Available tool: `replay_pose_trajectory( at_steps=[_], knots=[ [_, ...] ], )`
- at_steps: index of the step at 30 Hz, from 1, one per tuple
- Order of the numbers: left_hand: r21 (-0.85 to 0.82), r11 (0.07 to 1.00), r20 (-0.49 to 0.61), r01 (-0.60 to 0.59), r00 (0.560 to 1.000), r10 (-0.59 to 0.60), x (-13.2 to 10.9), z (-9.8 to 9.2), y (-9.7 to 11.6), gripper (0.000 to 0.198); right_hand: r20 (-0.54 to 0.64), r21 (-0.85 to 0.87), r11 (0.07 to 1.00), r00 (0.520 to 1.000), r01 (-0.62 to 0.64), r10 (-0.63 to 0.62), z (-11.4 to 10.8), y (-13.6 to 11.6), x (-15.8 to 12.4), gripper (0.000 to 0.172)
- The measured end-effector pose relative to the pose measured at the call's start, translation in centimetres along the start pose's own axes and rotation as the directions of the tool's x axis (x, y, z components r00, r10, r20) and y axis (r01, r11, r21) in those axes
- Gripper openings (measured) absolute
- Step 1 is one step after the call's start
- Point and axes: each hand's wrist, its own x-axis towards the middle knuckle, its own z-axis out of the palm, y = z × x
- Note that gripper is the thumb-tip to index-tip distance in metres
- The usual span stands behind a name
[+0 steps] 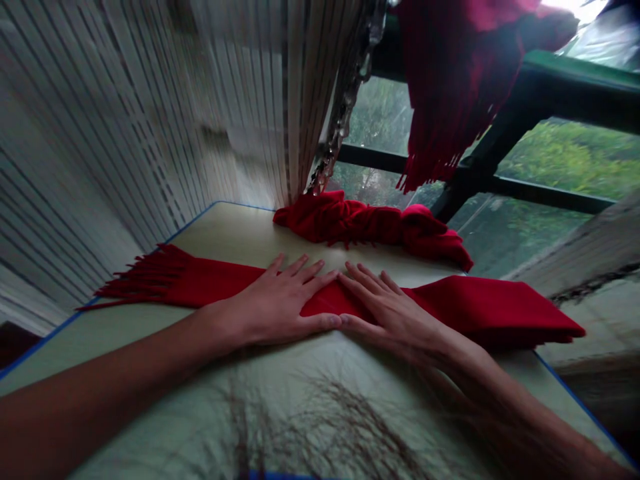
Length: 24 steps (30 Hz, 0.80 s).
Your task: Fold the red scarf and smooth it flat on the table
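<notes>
A red scarf [465,307] lies folded into a long strip across the table. Its fringe [150,273] spreads out at the left end, and the right end reaches to the table's right edge. My left hand [275,297] rests flat on the middle of the scarf with its fingers spread. Beside it, my right hand [387,303] also presses flat on the cloth, fingers stretched forward. The two thumbs and index fingertips meet or nearly meet at the centre. Part of the scarf is hidden beneath both hands.
Behind the scarf, a second red cloth [370,223] lies bunched at the far edge of the pale table [225,230]. Another fringed red scarf [450,100] hangs before the window [560,160]. A striped curtain [165,100] borders the left side. Blurred strands of hair [350,427] cross the near foreground.
</notes>
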Motion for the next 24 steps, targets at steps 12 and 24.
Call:
replay_pose_trajectory(
  at_steps=[12, 24],
  knots=[
    [0.019, 1.000, 0.017, -0.008, 1.000, 0.007, -0.2, 0.0, -0.8, 0.082, -0.008, 0.031, 0.999, 1.000, 0.022, -0.021, 0.2, 0.5, -0.2, 0.078],
    [0.020, 1.000, 0.039, 0.003, 0.999, -0.003, -0.3, -0.3, -0.4, 0.080, -0.027, 0.046, 0.999, 1.000, 0.013, -0.012, 0.1, 0.1, 0.0, 0.078]
  ],
)
